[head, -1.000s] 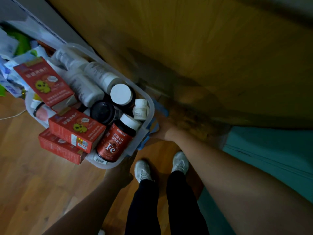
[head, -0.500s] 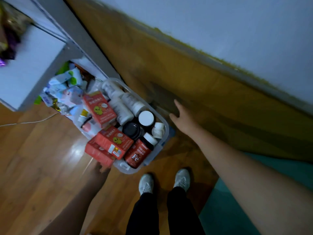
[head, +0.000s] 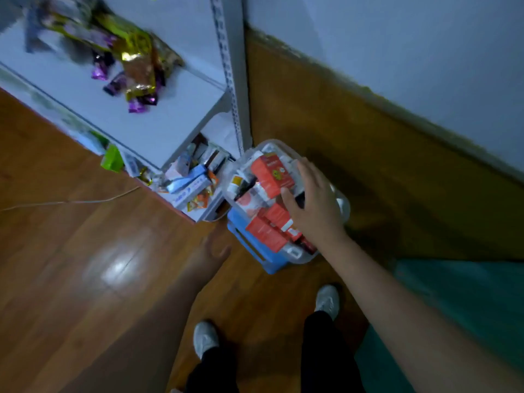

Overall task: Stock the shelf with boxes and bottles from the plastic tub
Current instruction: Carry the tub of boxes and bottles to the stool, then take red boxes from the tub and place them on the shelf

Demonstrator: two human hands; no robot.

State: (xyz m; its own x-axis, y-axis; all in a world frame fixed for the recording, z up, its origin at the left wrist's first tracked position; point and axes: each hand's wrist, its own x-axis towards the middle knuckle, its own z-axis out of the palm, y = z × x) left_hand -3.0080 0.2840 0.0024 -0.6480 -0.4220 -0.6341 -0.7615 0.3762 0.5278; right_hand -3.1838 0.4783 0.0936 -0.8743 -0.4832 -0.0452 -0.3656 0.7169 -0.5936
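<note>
A clear plastic tub (head: 343,206) sits on a blue stool (head: 253,251) beside the grey shelf unit (head: 158,123). It holds red boxes (head: 270,175), more red boxes at its near end (head: 265,234), and white and dark bottles, blurred. My right hand (head: 314,204) hovers over the tub's right half with fingers spread, thumb near the red box, and grips nothing. My left hand (head: 214,248) hangs left of the stool, loosely curled and empty. The bottles under my right palm are hidden.
Shiny snack packets (head: 133,63) lie on the white shelf board. Below it, the bottom shelf is crowded with small boxes (head: 190,184). A thin cable (head: 71,201) runs over the wooden floor. A teal mat (head: 453,296) lies at the right, with my shoes (head: 327,300) near it.
Both hands have left the tub's sides. The view has risen and pulled back. My right hand has swung from beside the tub to over its contents, and my left has dropped away.
</note>
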